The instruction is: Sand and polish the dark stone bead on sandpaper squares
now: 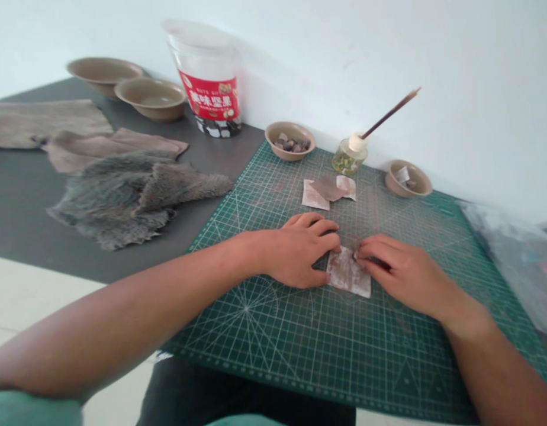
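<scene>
Whitish sheet point(347, 274), grey-brown smears across face, lying flat, slightly skewed on green cutting mat point(344, 349).

Your pale square sheet point(348, 273) lies on the green gridded cutting mat point(344, 349), right of the grey furry pelt point(131, 201). A round tan bowl of stones point(290, 141) sits behind it.

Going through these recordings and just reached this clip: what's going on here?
A person is working with bare hands on a green cutting mat. The left hand and right hand rest on a small pale square of sheet material with brownish marks, fingertips at its edges. Beyond it lie two pale pieces under a brown scrap, near a glass bottle holding a brush. Grey fur pieces lie left of the mat.
</scene>
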Tool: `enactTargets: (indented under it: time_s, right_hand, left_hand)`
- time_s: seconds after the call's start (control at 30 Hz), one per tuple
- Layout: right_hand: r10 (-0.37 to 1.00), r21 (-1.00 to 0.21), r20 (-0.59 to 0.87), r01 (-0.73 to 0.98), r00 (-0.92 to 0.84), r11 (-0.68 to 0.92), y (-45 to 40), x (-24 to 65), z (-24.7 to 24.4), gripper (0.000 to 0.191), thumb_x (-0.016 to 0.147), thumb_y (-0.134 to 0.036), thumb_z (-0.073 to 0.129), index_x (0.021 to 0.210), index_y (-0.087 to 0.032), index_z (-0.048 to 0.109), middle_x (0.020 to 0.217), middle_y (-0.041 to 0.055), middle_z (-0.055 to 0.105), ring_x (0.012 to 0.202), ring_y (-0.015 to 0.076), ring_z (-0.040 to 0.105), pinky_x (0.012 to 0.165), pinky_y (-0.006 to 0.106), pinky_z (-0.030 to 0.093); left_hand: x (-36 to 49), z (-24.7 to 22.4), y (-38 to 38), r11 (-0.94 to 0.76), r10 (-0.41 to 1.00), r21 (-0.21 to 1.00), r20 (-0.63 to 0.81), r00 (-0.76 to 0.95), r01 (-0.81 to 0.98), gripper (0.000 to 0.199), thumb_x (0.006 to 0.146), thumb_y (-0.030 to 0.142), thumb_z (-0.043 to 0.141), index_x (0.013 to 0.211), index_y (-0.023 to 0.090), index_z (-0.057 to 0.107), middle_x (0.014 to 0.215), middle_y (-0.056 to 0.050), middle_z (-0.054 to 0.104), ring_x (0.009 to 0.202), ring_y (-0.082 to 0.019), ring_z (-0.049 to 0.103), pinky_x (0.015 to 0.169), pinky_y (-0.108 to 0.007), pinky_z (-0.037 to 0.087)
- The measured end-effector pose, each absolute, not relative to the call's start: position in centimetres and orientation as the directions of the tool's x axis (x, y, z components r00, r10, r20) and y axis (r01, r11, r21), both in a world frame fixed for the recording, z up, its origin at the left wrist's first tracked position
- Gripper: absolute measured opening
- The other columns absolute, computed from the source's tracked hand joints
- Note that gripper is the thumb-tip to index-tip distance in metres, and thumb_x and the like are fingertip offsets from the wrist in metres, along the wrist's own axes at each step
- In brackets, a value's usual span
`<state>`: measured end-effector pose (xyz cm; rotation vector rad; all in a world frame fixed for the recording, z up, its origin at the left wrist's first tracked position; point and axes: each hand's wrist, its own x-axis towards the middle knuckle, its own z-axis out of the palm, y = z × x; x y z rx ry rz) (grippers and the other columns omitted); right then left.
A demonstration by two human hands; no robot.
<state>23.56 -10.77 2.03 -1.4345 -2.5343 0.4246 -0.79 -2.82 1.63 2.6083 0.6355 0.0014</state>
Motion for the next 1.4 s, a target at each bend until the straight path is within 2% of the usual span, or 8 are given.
enactTargets:
  time_s: [0.13,0.47,0.63,0.8,0.93,1.1,1.27,1.4]
  right_hand:
    - [0.759,-0.365,-0.016,0.710,-0.651,0.602,-11.22,23.38,2.02,0.015,0.103,-0.024,0.049,0.105,-0.025,0.064,0.110,0.0025,0.069,0.095,0.0186,0.067,0.082,0.033,0.052]
    - [0.784,-0.398,-0.055,0.734,-0.618,0.550,-11.20,23.09,2.31,0.014,0.102,-0.025,0.050,0.103,-0.025,0.064,0.108,0.0019,0.068,0.092,0.0179,0.066,0.081,0.032,0.052]
    - [0.904,-0.315,0.009,0.857,-0.427,0.408,-11.05,23.34,2.23,0.010,0.101,-0.025,0.052,0.101,-0.023,0.062,0.106,0.0030,0.066,0.090,0.0195,0.065,0.081,0.036,0.051]
    - [0.800,-0.396,-0.071,0.752,-0.596,0.526,-11.24,23.17,2.25,0.013,0.103,-0.026,0.049,0.104,-0.025,0.062,0.109,0.0026,0.066,0.092,0.0183,0.065,0.082,0.034,0.052]
    - [0.887,-0.305,0.027,0.842,-0.460,0.446,-11.15,23.19,2.14,0.012,0.103,-0.026,0.050,0.104,-0.024,0.061,0.109,0.0040,0.066,0.093,0.0205,0.066,0.084,0.037,0.052]
    - [0.771,-0.378,-0.039,0.724,-0.635,0.577,-11.29,23.20,2.08,0.014,0.103,-0.026,0.049,0.105,-0.025,0.063,0.111,0.0031,0.068,0.096,0.0194,0.067,0.085,0.034,0.052]
    - [0.877,-0.338,0.020,0.823,-0.480,0.457,-10.89,23.46,2.15,0.013,0.102,-0.025,0.051,0.102,-0.023,0.064,0.107,0.0058,0.068,0.092,0.0207,0.066,0.082,0.037,0.053]
    - [0.778,-0.408,-0.057,0.726,-0.626,0.554,-11.07,23.27,2.36,0.014,0.102,-0.024,0.051,0.103,-0.024,0.065,0.105,0.0049,0.069,0.091,0.0194,0.066,0.080,0.035,0.054]
  left_hand:
    - [-0.78,1.62,-2.81,-0.799,0.415,0.435,-0.099,0.904,0.415,0.051,0.088,0.048,0.062,0.132,0.024,0.053,0.160,-0.011,0.032,0.150,-0.036,0.020,0.121,-0.055,0.021]
    - [-0.79,1.36,-2.74,-0.802,0.415,0.435,-0.085,0.906,0.408,0.050,0.088,0.049,0.062,0.130,0.024,0.053,0.159,-0.011,0.033,0.150,-0.037,0.020,0.120,-0.057,0.023]
    - [-0.78,1.44,-2.78,-0.796,0.435,0.425,-0.093,0.895,0.431,0.051,0.088,0.049,0.061,0.133,0.025,0.052,0.159,-0.011,0.033,0.150,-0.037,0.019,0.120,-0.058,0.022]
    - [-0.75,1.61,-2.83,-0.801,0.419,0.426,-0.102,0.902,0.420,0.052,0.088,0.049,0.062,0.132,0.024,0.053,0.160,-0.011,0.032,0.150,-0.036,0.021,0.121,-0.055,0.021]
    - [-0.76,1.62,-2.82,-0.792,0.436,0.428,-0.102,0.894,0.436,0.051,0.088,0.049,0.061,0.132,0.025,0.053,0.160,-0.010,0.032,0.150,-0.036,0.020,0.121,-0.056,0.021]
    - [-0.77,1.73,-2.89,-0.799,0.422,0.427,-0.103,0.901,0.423,0.051,0.087,0.048,0.063,0.132,0.025,0.054,0.159,-0.010,0.033,0.150,-0.035,0.021,0.121,-0.055,0.021]
    - [-0.79,1.73,-2.86,-0.788,0.437,0.435,-0.104,0.894,0.436,0.052,0.088,0.049,0.061,0.133,0.025,0.053,0.160,-0.010,0.032,0.151,-0.036,0.019,0.121,-0.057,0.021]
    - [-0.80,1.73,-2.86,-0.796,0.419,0.436,-0.101,0.902,0.419,0.050,0.087,0.048,0.063,0.130,0.025,0.054,0.159,-0.010,0.034,0.150,-0.036,0.020,0.121,-0.056,0.022]
